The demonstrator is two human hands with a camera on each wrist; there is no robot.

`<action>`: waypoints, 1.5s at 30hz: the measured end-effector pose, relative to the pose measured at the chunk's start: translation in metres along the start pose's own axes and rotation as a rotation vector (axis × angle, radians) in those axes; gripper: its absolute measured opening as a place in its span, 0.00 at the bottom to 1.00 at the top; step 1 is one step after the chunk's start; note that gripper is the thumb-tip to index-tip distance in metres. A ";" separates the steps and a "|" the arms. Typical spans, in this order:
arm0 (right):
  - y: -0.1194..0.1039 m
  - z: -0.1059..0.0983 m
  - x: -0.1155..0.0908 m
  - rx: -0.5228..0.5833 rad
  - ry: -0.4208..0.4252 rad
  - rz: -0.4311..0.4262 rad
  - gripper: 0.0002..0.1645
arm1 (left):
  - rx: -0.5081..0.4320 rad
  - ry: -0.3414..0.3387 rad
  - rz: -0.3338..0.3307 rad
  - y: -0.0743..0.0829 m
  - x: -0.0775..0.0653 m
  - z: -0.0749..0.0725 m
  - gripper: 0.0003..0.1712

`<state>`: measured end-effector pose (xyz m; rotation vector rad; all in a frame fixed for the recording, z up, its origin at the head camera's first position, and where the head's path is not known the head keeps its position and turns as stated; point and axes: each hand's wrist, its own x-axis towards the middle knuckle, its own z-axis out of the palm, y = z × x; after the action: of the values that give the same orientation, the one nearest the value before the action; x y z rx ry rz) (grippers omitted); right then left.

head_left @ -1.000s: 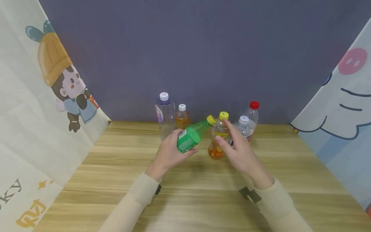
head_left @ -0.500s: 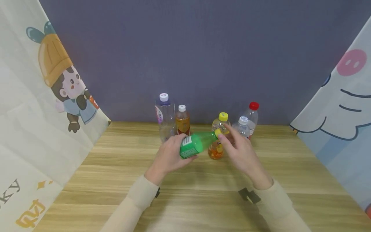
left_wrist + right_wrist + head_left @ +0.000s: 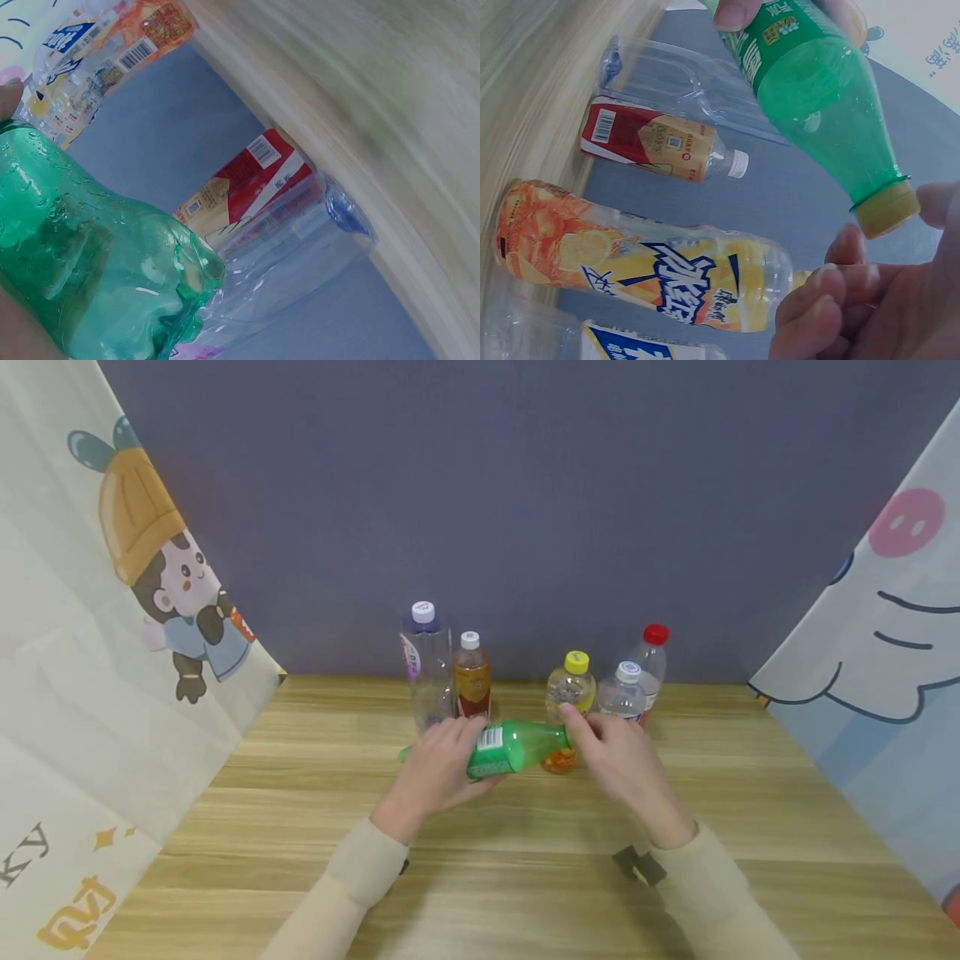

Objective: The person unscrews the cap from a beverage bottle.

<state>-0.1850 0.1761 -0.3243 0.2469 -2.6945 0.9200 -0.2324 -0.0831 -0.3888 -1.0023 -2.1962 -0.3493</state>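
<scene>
A green plastic bottle point(image 3: 525, 746) lies nearly level above the table, its neck pointing right. My left hand point(image 3: 438, 767) grips it round the labelled body, and its clear green base point(image 3: 112, 247) shows large in the left wrist view. At the neck is a yellow cap point(image 3: 887, 210), which my right hand point(image 3: 628, 767) pinches between thumb and fingertips. The other fingers of that hand are curled below the cap in the right wrist view. Just behind the green bottle stands a yellow-capped drink bottle point(image 3: 572, 687) with an orange and yellow label, partly hidden.
At the back left stand a tall clear bottle point(image 3: 431, 668) with a white cap and a smaller red-and-tan labelled bottle point(image 3: 472, 681). A white-capped clear bottle point(image 3: 624, 695) and a red-capped bottle point(image 3: 652, 662) stand at the back right. All are on the wooden table point(image 3: 510, 893).
The green bottle has swung from tilted upward to nearly level, its neck moving down and right. My right hand, earlier apart from the cap with spread fingers, has closed on it.
</scene>
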 end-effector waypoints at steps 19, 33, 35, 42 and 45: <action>-0.001 0.008 0.005 -0.109 -0.109 0.179 0.50 | 0.157 0.018 0.097 0.000 0.000 0.000 0.48; -0.002 0.012 0.007 0.032 -0.014 0.134 0.36 | 0.097 -0.027 0.055 0.005 0.006 -0.004 0.47; -0.001 0.012 0.007 0.043 0.010 0.123 0.35 | 0.077 -0.046 0.056 0.005 0.007 -0.005 0.45; 0.000 0.015 0.006 0.072 0.072 0.078 0.33 | 0.034 -0.136 0.033 0.007 0.008 -0.012 0.45; 0.000 0.016 0.005 0.083 0.094 0.070 0.34 | 0.015 -0.165 0.020 0.009 0.008 -0.014 0.44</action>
<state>-0.1931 0.1659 -0.3346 0.1232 -2.5971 1.0392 -0.2228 -0.0799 -0.3737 -1.0779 -2.3305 -0.2481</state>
